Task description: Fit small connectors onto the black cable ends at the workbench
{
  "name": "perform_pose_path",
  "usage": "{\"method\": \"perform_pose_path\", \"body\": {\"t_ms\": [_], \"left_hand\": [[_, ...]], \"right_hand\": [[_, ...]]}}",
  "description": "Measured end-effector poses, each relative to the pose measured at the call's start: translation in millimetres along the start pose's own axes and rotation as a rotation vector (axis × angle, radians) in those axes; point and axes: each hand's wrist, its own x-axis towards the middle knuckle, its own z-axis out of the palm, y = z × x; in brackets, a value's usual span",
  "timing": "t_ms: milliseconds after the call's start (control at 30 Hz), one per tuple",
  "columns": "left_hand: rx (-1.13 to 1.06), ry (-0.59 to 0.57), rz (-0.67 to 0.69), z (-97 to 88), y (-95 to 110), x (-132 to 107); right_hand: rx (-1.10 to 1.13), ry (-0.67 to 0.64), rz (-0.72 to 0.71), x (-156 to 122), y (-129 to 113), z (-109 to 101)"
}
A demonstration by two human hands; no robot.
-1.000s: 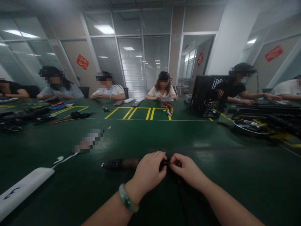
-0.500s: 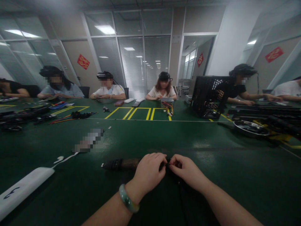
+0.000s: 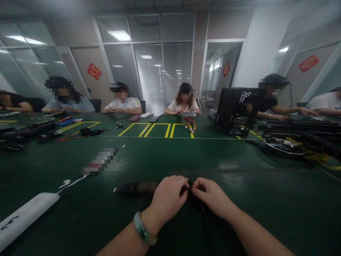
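My left hand (image 3: pixel 169 197), with a green bangle on its wrist, is curled around the right end of a dark cylindrical tool (image 3: pixel 135 188) that lies on the green table (image 3: pixel 239 185). My right hand (image 3: pixel 210 195) meets it fingertip to fingertip, pinching a small dark part at the tool's end. What the fingers pinch is too small and dark to name. A black cable (image 3: pixel 205 220) trails from between my hands toward me.
A white power bank (image 3: pixel 25 215) with a white cable lies at the left. Several people sit around the far side with wire bundles (image 3: pixel 190 122), a black perforated case (image 3: pixel 236 110) and a round metal part (image 3: pixel 283 145) at the right. Yellow tape lines mark the table's middle.
Both hands stay together at the tool's end with only slight finger movement. The view has tilted a little, so everything sits slightly lower in the frame.
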Motion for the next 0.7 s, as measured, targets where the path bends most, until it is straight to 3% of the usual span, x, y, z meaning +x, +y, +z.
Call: {"method": "perform_pose_path", "body": {"t_ms": [700], "left_hand": [[-0.01, 0.014, -0.004, 2.4, -2.2, -1.1]], "right_hand": [[-0.002, -0.012, 0.025, -2.0, -1.2, -5.0]]}}
